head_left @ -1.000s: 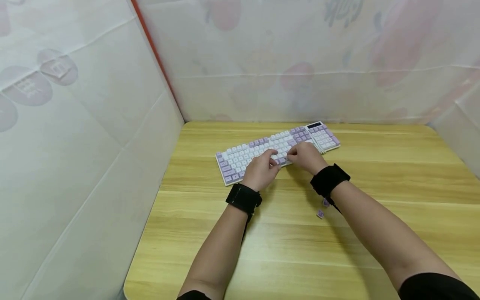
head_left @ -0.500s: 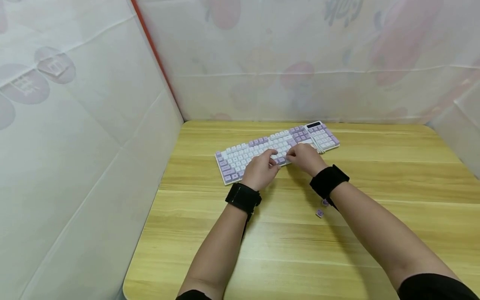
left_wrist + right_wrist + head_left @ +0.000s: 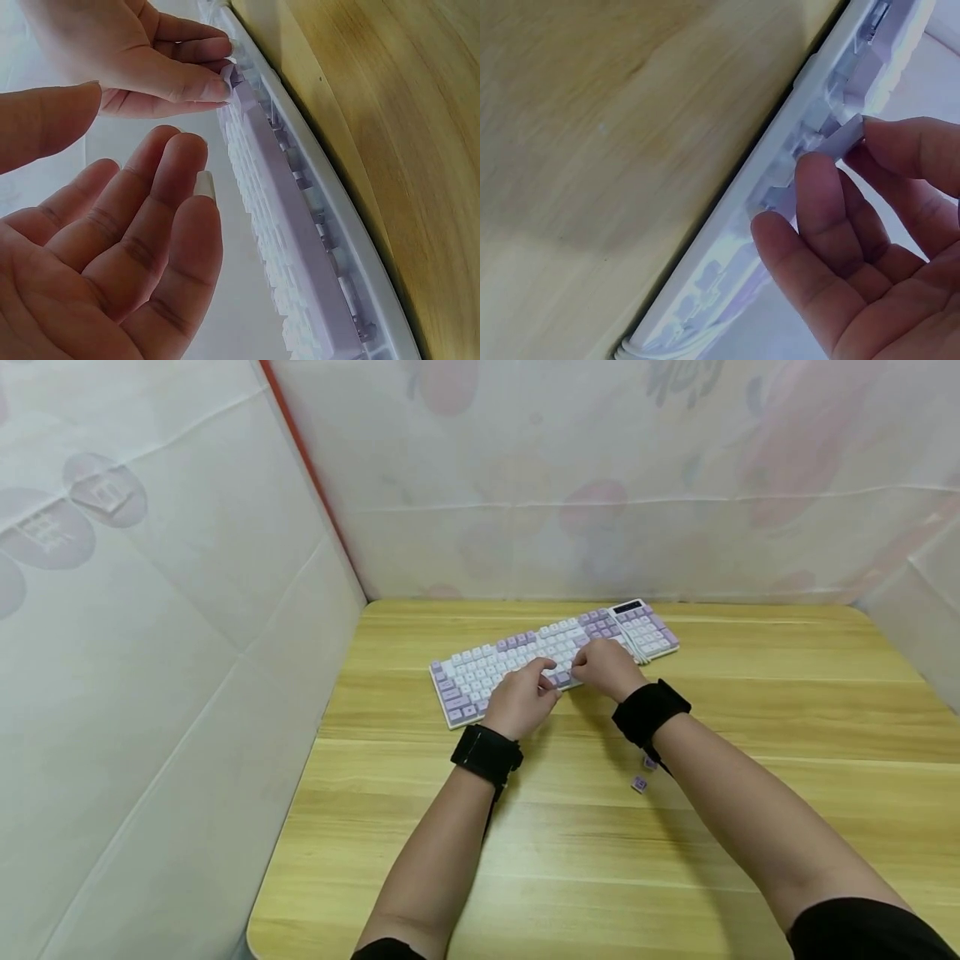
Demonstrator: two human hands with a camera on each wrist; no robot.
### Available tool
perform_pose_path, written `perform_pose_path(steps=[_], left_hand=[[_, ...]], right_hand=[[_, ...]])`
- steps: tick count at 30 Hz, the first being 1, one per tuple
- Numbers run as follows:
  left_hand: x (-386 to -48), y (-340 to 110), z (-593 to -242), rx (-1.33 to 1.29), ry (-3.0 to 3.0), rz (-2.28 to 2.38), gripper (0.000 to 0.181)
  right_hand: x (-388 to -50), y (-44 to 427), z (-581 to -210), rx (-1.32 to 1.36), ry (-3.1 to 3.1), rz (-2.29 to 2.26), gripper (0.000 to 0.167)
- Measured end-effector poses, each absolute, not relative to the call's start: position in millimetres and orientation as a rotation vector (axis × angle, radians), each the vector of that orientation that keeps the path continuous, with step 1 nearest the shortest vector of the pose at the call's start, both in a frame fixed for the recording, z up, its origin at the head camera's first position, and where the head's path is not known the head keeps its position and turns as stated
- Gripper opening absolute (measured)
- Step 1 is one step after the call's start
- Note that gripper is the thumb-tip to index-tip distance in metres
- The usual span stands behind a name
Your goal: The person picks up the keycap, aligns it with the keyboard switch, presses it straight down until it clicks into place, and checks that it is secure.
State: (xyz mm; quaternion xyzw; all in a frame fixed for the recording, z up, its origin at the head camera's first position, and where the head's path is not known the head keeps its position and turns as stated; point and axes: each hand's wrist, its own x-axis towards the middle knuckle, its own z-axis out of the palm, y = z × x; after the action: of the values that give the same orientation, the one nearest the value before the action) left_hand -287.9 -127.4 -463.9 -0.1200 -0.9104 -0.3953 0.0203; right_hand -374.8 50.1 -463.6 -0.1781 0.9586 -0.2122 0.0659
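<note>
Unreadable lettering (image 3: 685,380) is being shown at one o'clock. Near the table's (image 3: 570,877) twelve-o'clock edge, a keycap (image 3: 843,139) is being pinched by the right hand (image 3: 606,668) at the keyboard (image 3: 553,648); the left hand (image 3: 521,702) is being held loosely parted, room being left toward six.

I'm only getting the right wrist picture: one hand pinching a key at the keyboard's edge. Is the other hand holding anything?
Observer: No, the left hand has its thumb apart from its fingers and holds nothing.
Visitor: Is anything lying loose?
Observer: Yes, two small purple keys lie on the table, near the right forearm.
Visitor: And how does the whole thing with the buttons sit?
Observer: The keyboard sits at a slant, its right end farther back.
</note>
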Motion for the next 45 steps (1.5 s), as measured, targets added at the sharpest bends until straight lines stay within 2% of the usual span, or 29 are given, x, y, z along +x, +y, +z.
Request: perform_pose_path(steps=[20,23,28,31,42,45], left_hand=[[-287.0,-127.2,-461.5,-0.391,-2.841,-1.221,0.040],[-286.0,-126.3,-461.7,-0.397,-2.844,-1.215,0.040],[-284.1,-128.1,-460.8,-0.399,-2.851,-1.194,0.041],[-283.4,-131.7,-461.4,-0.391,-2.863,-1.191,0.041],[-287.1,-139.6,-471.0,-0.372,-2.889,-1.227,0.041],[-286.5,-137.4,-476.2,-0.386,-2.898,-1.235,0.040]], right_hand=[[-360.6,61.0,-475.0,-0.756,2.977,-0.562,0.020],[-356.4,70.2,-476.1,-0.767,2.937,-0.547,0.025],[-347.2,82.8,-477.9,-0.760,2.922,-0.460,0.043],[-344.8,80.9,-478.8,-0.784,2.923,-0.376,0.046],[-349.2,67.8,-486.0,-0.911,2.877,-0.293,0.042],[-348.0,76.0,-487.8,-0.927,2.814,-0.351,0.034]])
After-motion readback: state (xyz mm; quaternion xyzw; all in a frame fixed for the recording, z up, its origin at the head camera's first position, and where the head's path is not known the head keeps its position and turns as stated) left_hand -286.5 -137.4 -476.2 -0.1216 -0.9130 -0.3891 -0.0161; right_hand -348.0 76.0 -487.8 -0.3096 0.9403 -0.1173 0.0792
